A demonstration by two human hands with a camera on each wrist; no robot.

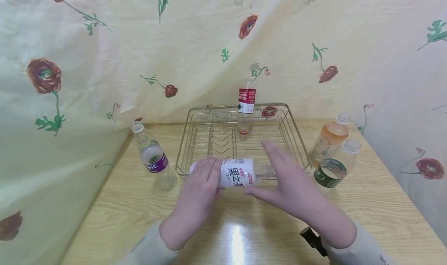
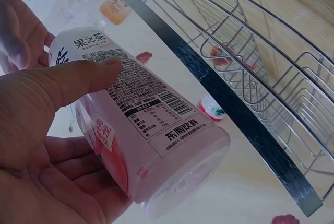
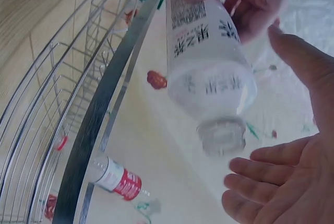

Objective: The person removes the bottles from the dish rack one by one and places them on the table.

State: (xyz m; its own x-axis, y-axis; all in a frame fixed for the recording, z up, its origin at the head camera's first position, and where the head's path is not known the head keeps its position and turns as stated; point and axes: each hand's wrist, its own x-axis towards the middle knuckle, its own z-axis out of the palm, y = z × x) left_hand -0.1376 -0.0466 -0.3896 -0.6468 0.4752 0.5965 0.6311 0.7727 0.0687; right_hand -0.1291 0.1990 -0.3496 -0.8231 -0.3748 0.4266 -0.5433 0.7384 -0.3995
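Note:
My left hand (image 1: 197, 191) grips a plastic fruit tea bottle (image 1: 237, 173) with a white and pink label. It holds the bottle sideways above the front edge of a wire dish rack (image 1: 297, 132), base to the left and neck to the right. In the left wrist view the thumb lies across the label (image 2: 151, 112). My right hand (image 1: 291, 183) is spread beside the neck, thumb and fingers apart. The right wrist view shows a gap between that hand and the bottle's neck (image 3: 222, 138). Inside the rack, a red-labelled bottle (image 1: 246, 101) leans at the back, red end down.
A clear bottle with a purple label (image 1: 156, 162) stands left of the rack. On the right are a bottle of orange drink (image 1: 330, 139) and a bottle with a dark green label (image 1: 331, 172). Flowered cloth (image 1: 209, 44) hangs behind the wooden table (image 1: 122, 226).

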